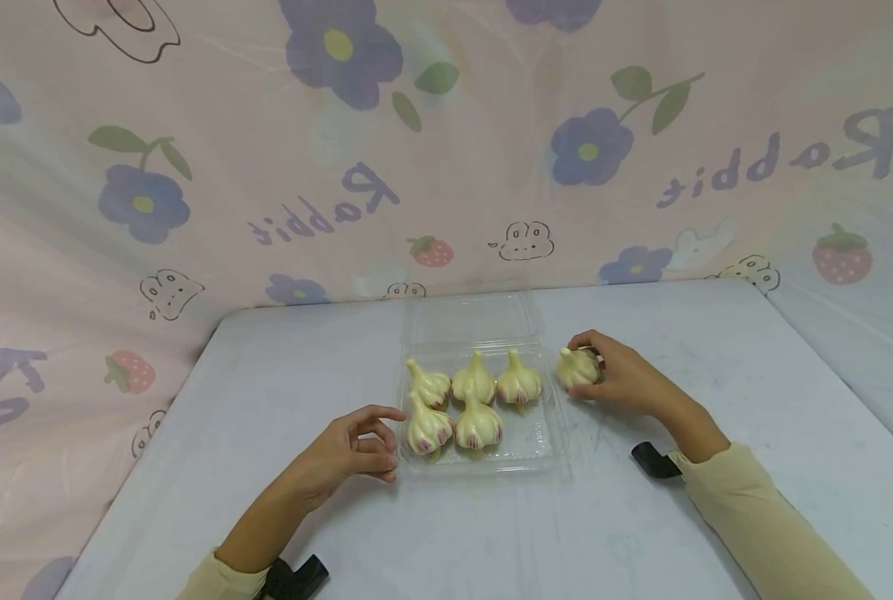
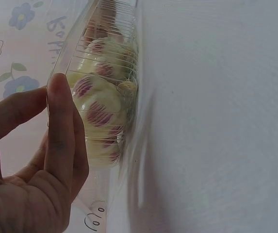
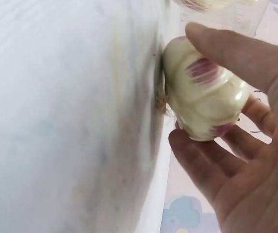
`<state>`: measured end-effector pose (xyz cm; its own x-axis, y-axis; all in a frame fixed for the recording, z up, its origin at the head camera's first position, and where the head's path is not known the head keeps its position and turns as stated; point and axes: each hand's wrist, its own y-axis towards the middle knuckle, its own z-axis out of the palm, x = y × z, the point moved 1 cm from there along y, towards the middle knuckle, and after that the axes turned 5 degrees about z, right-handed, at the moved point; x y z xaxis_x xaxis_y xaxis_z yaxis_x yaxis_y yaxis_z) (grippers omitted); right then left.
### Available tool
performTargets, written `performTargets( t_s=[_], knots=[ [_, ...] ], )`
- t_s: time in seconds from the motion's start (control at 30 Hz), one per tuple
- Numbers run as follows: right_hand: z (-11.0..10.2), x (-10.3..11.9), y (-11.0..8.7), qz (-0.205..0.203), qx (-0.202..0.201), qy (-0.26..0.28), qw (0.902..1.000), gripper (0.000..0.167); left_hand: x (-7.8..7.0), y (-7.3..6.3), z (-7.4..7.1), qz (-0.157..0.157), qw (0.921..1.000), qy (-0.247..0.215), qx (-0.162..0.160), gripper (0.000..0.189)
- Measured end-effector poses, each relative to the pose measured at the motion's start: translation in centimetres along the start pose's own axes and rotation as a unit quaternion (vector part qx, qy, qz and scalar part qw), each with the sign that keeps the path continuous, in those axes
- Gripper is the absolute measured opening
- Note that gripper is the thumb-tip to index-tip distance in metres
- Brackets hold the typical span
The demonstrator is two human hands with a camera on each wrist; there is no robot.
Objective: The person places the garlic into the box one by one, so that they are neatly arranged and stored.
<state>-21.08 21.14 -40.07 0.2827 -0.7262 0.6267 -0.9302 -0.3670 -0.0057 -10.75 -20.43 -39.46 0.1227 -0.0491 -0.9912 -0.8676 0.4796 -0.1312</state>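
Observation:
A clear plastic box [image 1: 525, 437] lies with its lid folded back. Several garlic bulbs [image 1: 479, 427] sit in it in two rows, necks pointing away, and the front right spot shows bare plastic. Outside the box's right side, my right hand [image 1: 626, 377] holds another garlic bulb [image 3: 202, 92], thumb on one side and fingers on the other. This bulb's root end is at the table surface; I cannot tell whether it touches. By the box's left wall my left hand [image 1: 349, 450] has loosely bent fingers, index fingertip at the rim [image 2: 50, 109], thumb and index tips apart.
The open lid [image 1: 469, 321] extends toward the back of the white table [image 1: 641, 533]. Behind the table hangs a pink curtain [image 1: 461, 150] printed with flowers and rabbits. Black wrist mounts [image 1: 655, 461] show near both sleeves.

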Motion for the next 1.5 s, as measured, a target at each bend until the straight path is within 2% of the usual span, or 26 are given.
performTargets(
  t_s=[0.2, 0.3, 0.53, 0.6, 0.9, 1.33, 1.5],
  knots=[
    [-0.1, -0.1, -0.2, -0.031, -0.012, -0.026, 0.9991, 0.062, 0.0, 0.0, 0.0, -0.002, 1.0, 0.002, -0.001, 0.063],
    [-0.5, -0.2, -0.4, -0.042, -0.009, -0.02, 0.9989, 0.06, 0.1, 0.0, -0.1, 0.0, 1.0, 0.003, 0.0, 0.063],
    [-1.0, -0.7, -0.6, -0.014, 0.018, 0.002, 0.9997, 0.058, 0.0, 0.0, -0.1, 0.004, 1.0, 0.006, 0.002, 0.061],
    [-1.0, -0.7, -0.6, -0.017, 0.016, 0.003, 0.9997, 0.059, 0.0, 0.1, -0.1, 0.004, 1.0, 0.007, 0.002, 0.061],
    [-1.2, -0.5, -0.6, -0.061, -0.031, -0.014, 0.9976, 0.06, 0.0, 0.1, -0.2, -0.01, 0.9998, 0.014, -0.003, 0.061],
    [-2.4, 0.5, -1.2, -0.058, -0.066, -0.004, 0.9961, 0.06, -0.1, 0.1, 0.0, 0.0, 1.0, 0.009, 0.004, 0.061],
    [-2.6, 0.9, -1.4, -0.076, -0.093, -0.022, 0.9925, 0.061, -0.1, 0.0, 0.0, 0.002, 1.0, 0.009, 0.005, 0.062]
  ],
)
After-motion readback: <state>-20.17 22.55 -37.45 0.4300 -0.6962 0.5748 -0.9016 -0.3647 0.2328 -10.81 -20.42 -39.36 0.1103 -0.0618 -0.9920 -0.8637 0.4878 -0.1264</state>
